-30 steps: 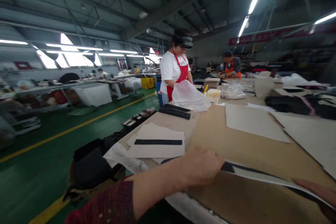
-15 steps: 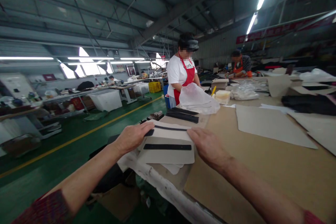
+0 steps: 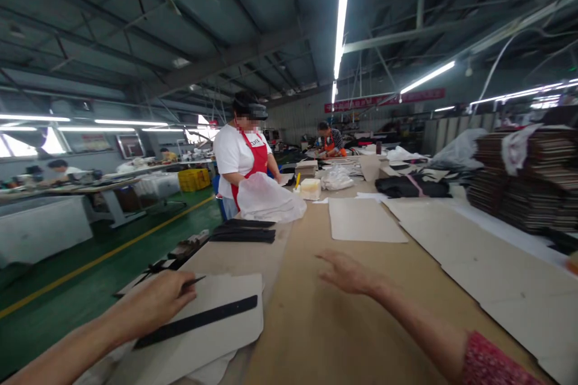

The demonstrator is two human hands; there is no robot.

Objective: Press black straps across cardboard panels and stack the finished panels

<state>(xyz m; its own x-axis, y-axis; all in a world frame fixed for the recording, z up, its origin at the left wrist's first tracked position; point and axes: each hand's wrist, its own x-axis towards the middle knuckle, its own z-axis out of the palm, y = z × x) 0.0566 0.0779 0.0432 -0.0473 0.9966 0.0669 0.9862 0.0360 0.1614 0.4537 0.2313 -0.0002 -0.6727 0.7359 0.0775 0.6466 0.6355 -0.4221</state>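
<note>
At the lower left my left hand (image 3: 165, 301) is closed on a thin dark strip (image 3: 195, 281), whose narrow end sticks out past the fingers; the rest is hidden. Under and beside this hand lies a pale grey board (image 3: 230, 332) with rounded corners. A long black strip (image 3: 203, 319) runs slantwise across it. More pale pieces show beneath its near edge. My right hand (image 3: 345, 272) is open above the brown tabletop (image 3: 298, 313), fingers stretched to the left, holding nothing and slightly blurred. A pale rectangular sheet (image 3: 365, 221) lies beyond it.
Black strips (image 3: 244, 231) lie past the board. A co-worker in a red apron (image 3: 257, 159) stands behind a white plastic bag (image 3: 271, 198). Large pale sheets (image 3: 487, 271) cover the right side, near stacked dark boards (image 3: 528, 174). A yellowish block (image 3: 310, 188) sits at the back.
The view has turned right. My right hand has let go of the pale piece and moved right, over the table. My left hand has come away from that piece with the dark strip.
</note>
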